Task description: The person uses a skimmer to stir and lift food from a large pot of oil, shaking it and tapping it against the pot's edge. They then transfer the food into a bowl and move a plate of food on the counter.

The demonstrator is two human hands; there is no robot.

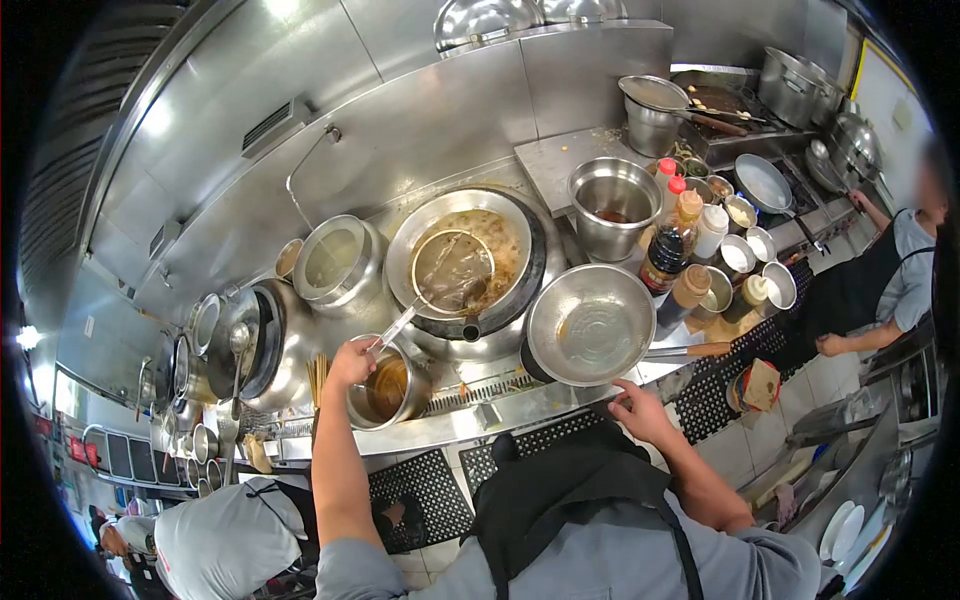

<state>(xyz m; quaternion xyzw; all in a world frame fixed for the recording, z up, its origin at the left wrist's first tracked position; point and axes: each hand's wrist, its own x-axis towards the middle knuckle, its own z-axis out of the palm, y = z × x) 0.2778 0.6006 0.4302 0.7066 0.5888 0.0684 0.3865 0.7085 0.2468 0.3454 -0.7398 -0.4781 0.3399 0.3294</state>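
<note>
My left hand is closed around the metal handle of a round strainer. The strainer's bowl sits in a wide pan of brownish, foamy liquid on the stove. Below that wrist stands a steel pot with amber liquid in it. My right hand is by the front counter edge, thumb and fingers apart, fingertips right at the near rim of a large steel bowl. The bowl looks wet inside. A wooden handle sticks out to its right.
A tall steel pot, sauce bottles and several small seasoning tins stand to the right. A lidded-looking round pot and a wok are at left. One co-worker stands right, another lower left.
</note>
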